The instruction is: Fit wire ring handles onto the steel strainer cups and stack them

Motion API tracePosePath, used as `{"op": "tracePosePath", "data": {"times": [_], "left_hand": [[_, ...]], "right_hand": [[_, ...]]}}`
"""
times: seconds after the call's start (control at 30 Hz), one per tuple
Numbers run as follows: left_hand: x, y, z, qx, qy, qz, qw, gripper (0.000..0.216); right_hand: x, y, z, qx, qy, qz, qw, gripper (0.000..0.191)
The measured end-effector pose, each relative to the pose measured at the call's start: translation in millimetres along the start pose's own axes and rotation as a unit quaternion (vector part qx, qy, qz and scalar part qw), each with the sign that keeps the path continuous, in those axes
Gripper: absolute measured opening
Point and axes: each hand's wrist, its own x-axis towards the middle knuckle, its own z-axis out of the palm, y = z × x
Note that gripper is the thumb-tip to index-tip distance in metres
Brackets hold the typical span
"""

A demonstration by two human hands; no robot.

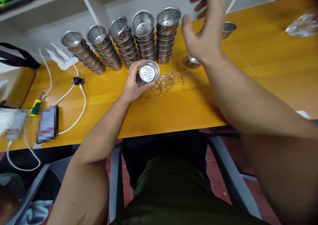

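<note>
My left hand [131, 86] is wrapped round a perforated metal cup [149, 72], its open mouth facing me, just over the table. Close to its right lies a loose pile of thin wire rings [170, 81]. Raised above the table on the right, my right hand [207, 31] has its fingers apart and holds nothing. Beneath it a small metal cup [193, 63] is partly covered by the hand. Behind the right wrist, another metal cup [229, 30] shows in part. Several stacks of the same perforated cups [145, 46] stand in a row along the back.
A white power strip [63, 60] and looping white cables lie on the left. Nearer are a phone [47, 124] and a tool with a green and yellow handle [36, 107]. A cardboard box [18, 86] sits far left, a clear plastic bag [303, 25] far right.
</note>
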Motion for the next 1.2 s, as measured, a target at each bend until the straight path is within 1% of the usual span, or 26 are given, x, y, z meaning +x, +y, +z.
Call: {"op": "tracePosePath", "data": {"times": [0.03, 0.07, 0.13, 0.2, 0.23, 0.27, 0.3, 0.33, 0.4, 0.43, 0.53, 0.6, 0.67, 0.73, 0.77, 0.83, 0.9, 1.0, 1.07, 1.1, 1.13, 1.2], "left_hand": [[-1, 0, 0, 0.005, 0.000, -0.008, 1.000, 0.119], [-1, 1, -1, 0.007, -0.001, -0.014, 1.000, 0.119], [-2, 4, 0, -0.004, -0.009, -0.016, 1.000, 0.118], [-2, 10, 1, -0.026, -0.020, -0.010, 0.999, 0.116], [-2, 13, 2, -0.038, -0.027, -0.006, 0.999, 0.114], [-2, 17, 2, -0.048, -0.035, -0.001, 0.998, 0.112], [-1, 20, 2, -0.056, -0.042, 0.002, 0.998, 0.109], [-1, 23, 2, -0.062, -0.049, 0.004, 0.997, 0.107], [0, 28, 0, -0.069, -0.056, 0.005, 0.996, 0.103], [0, 29, -1, -0.069, -0.055, 0.005, 0.996, 0.101], [2, 33, -3, -0.062, -0.054, 0.005, 0.997, 0.091], [3, 35, -2, -0.059, -0.060, 0.004, 0.996, 0.087], [4, 39, -2, -0.056, -0.068, 0.003, 0.996, 0.087], [5, 42, -2, -0.044, -0.070, 0.005, 0.997, 0.088], [5, 43, -3, -0.035, -0.068, 0.004, 0.997, 0.089], [5, 44, -6, -0.015, -0.059, -0.005, 0.998, 0.092], [4, 41, -7, -0.005, -0.049, -0.024, 0.999, 0.093], [0, 32, -8, 0.001, -0.035, -0.055, 0.998, 0.090], [-1, 24, -6, 0.006, -0.015, -0.068, 0.998, 0.094], [-1, 20, -5, 0.006, -0.004, -0.069, 0.998, 0.100], [-1, 17, -4, 0.005, 0.004, -0.068, 0.998, 0.109], [1, 15, -3, -0.003, 0.009, -0.060, 0.998, 0.127]], "right_hand": [[-4, -4, -11, 0.017, -0.018, 0.027, 0.999, 0.027], [-9, -9, -19, 0.040, -0.054, 0.060, 0.996, 0.034], [-23, -19, -27, 0.101, -0.161, 0.103, 0.976, 0.055], [-41, -30, -22, 0.168, -0.268, 0.083, 0.945, 0.081], [-50, -36, -16, 0.195, -0.307, 0.061, 0.930, 0.097], [-57, -41, -8, 0.209, -0.328, 0.038, 0.921, 0.107], [-62, -45, 0, 0.217, -0.338, 0.021, 0.915, 0.111], [-65, -48, 6, 0.224, -0.343, 0.012, 0.912, 0.111], [-66, -47, 12, 0.234, -0.343, 0.022, 0.909, 0.106], [-64, -44, 11, 0.238, -0.344, 0.036, 0.907, 0.103], [-58, -32, 0, 0.243, -0.349, 0.080, 0.901, 0.094], [-58, -29, -5, 0.245, -0.354, 0.093, 0.898, 0.093], [-63, -32, -3, 0.248, -0.352, 0.082, 0.899, 0.100], [-68, -38, 5, 0.239, -0.343, 0.049, 0.907, 0.109], [-70, -40, 9, 0.228, -0.337, 0.035, 0.913, 0.110], [-70, -37, 12, 0.192, -0.316, 0.029, 0.929, 0.107], [-66, -21, 7, 0.156, -0.269, 0.050, 0.949, 0.103], [-57, 18, -9, 0.106, -0.154, 0.097, 0.978, 0.106], [-54, 44, -17, 0.084, -0.091, 0.107, 0.987, 0.098], [-52, 53, -18, 0.083, -0.079, 0.093, 0.989, 0.095], [-52, 60, -17, 0.090, -0.088, 0.071, 0.989, 0.092], [-51, 64, -10, 0.115, -0.135, 0.028, 0.984, 0.093]]}}
